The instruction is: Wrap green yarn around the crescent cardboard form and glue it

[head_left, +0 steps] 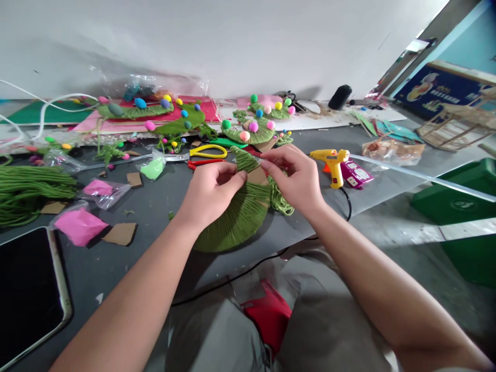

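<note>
Yarn bundle [34,191], green: lying at nine o'clock from the wrapped piece. Pink packet [80,226]: resting nearer, also at nine. Left hand [211,194]: its grip is holding the wrapped piece at the upper left, thumb on top. Wrapped piece [234,222], green yarn over cardboard: sitting between the hands at the near part of the surface [149,212], tapering tip pointing to twelve, bare board showing at the neck. Handling, as judged: weighing little; board staying stiff but risking a crease at the neck; soft strands tending to slip off the taper. Best hold: pinching both faces beside the neck, trapping strands. Loose yarn [282,199]: lying at three. Right hand [296,178]: its grip is pinching narrowly beside the tip; cannot tell on what. Glue gun [334,164], yellow: lying at two.
</note>
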{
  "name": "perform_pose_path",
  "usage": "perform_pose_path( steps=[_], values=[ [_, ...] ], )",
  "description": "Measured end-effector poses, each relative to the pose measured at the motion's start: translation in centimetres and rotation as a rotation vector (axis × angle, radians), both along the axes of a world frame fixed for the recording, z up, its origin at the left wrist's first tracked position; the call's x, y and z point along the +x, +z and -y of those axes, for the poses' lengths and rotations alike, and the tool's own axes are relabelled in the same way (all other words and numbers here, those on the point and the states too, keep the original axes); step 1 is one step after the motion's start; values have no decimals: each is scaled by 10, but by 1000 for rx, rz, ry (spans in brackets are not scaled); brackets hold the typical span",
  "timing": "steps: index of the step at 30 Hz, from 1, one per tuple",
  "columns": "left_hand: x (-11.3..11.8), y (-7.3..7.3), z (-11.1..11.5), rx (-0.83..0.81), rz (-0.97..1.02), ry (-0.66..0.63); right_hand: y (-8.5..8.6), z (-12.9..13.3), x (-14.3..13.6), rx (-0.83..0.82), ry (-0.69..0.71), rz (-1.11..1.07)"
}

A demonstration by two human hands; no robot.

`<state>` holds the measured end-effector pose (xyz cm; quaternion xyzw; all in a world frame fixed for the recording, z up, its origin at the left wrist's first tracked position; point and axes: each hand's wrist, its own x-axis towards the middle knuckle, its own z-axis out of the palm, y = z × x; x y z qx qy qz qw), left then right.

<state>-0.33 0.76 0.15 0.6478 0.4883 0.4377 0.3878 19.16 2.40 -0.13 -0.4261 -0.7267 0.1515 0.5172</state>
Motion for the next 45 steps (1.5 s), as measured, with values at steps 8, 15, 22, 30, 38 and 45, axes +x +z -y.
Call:
perform_pose_path(
  steps=[8,15,22,30,38,45],
  values=[
    [0,-1,-1,-128,311,-52,4,0,9,51,34,51],
    [1,-1,1,-253,507,-140,-3,3,-3,87,72,62],
    [2,-1,2,-277,526,-169,-7,7,-18,-75,149,-73],
    [7,-2,0,-207,653,-37,-14,7,-27,-115,235,-136],
    [8,-7,-8,-146,578,212,-33,2,-36,-275,330,-339],
    [13,-14,-10,-87,767,172,-37,-2,-50,-572,302,-614]
  ],
)
